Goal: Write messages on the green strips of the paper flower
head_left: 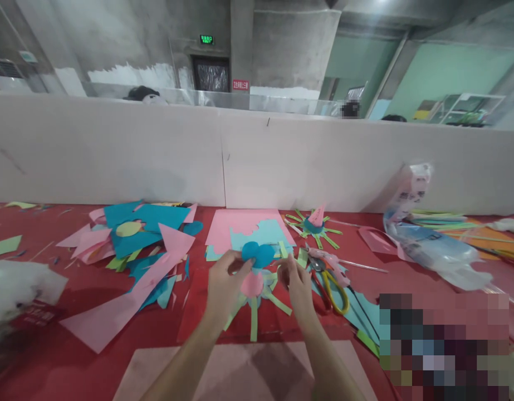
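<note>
Between the thumb and fingers of my left hand (225,281) is a blue paper piece (260,254) with rounded lobes, held above the table. My right hand (294,275) is just right of it, fingers curled together; whether anything small is between them is hidden. Below both hands lies a paper flower (252,285) with a pink centre and pale green strips spreading outward. A pink sheet (229,223) and a light blue sheet (271,231) lie behind the hands. Scissors with red and yellow handles (339,295) rest right of my right hand.
Pink and blue paper scraps (143,228) pile up at the left. A green-strip flower with a pink cone (317,217), a glue gun (334,267) and a plastic bag (440,250) are at the right. A white partition (114,150) stands behind the red table (114,295).
</note>
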`<state>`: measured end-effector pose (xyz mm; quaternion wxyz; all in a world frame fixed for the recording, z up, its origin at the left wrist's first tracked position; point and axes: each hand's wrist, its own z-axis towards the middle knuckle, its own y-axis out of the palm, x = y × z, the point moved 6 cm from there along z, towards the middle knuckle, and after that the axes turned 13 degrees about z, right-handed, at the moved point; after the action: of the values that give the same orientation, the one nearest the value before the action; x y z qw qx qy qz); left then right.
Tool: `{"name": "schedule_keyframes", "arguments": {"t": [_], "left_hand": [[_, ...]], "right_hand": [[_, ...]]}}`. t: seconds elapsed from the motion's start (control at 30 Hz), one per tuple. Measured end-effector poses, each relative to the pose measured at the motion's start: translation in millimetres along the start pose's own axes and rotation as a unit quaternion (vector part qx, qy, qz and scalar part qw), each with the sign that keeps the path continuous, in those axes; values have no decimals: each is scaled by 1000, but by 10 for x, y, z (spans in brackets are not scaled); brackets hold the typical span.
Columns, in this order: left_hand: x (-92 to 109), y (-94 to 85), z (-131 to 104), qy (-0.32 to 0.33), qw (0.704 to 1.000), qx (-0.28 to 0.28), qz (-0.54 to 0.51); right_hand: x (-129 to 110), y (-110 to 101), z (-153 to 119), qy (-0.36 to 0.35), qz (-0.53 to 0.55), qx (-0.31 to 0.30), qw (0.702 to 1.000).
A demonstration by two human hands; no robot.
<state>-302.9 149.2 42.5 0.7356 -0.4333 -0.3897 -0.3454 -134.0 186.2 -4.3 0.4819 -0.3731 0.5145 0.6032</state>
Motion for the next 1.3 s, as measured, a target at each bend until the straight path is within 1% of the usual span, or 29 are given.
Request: {"name": "schedule_keyframes", "arguments": {"t": [0.07, 0.17, 0.23, 0.3, 0.4, 0.5, 0.6, 0.7, 0.87, 0.97, 1.07, 1.13, 1.2, 1.3], "left_hand": [[-19, 25, -125, 12, 1000, 23, 9], [-108, 139, -220, 41, 999, 9, 25], [-190, 224, -232, 55, 998, -8, 33], [-268, 287, -225, 64, 997, -21, 40], [-354, 327, -202, 68, 996, -28, 50], [-412, 330, -174, 66, 996, -33, 55], [-442, 323, -150, 62, 996, -35, 54], [-440, 290, -143, 55, 997, -21, 48], [-406, 224, -162, 49, 998, 5, 33], [-386, 228, -173, 50, 998, -6, 30], [-356, 244, -182, 58, 998, -20, 35], [-347, 241, -186, 62, 997, -20, 41], [-358, 214, -186, 60, 997, -3, 45], [-385, 136, -191, 57, 996, 46, 55]], "right_hand": [[26, 21, -26, 6, 50, 4, 999], [101, -14, -76, 13, 75, 24, 997], [155, -20, -115, 25, 63, 14, 998], [184, -3, -153, 27, 38, -10, 999], [172, 25, -188, -2, -10, -28, 1000], [145, 66, -189, -37, -75, -43, 996], [149, 88, -172, -31, -96, -54, 993], [120, 97, -170, -24, -98, -61, 993], [51, 136, -197, -27, -77, -84, 993], [82, 142, -204, -13, -49, -85, 995], [156, 124, -193, 13, -23, -72, 997], [197, 108, -180, 25, -17, -65, 997], [213, 90, -166, 28, -15, -58, 998], [204, 65, -152, 25, -3, -45, 999]]}}
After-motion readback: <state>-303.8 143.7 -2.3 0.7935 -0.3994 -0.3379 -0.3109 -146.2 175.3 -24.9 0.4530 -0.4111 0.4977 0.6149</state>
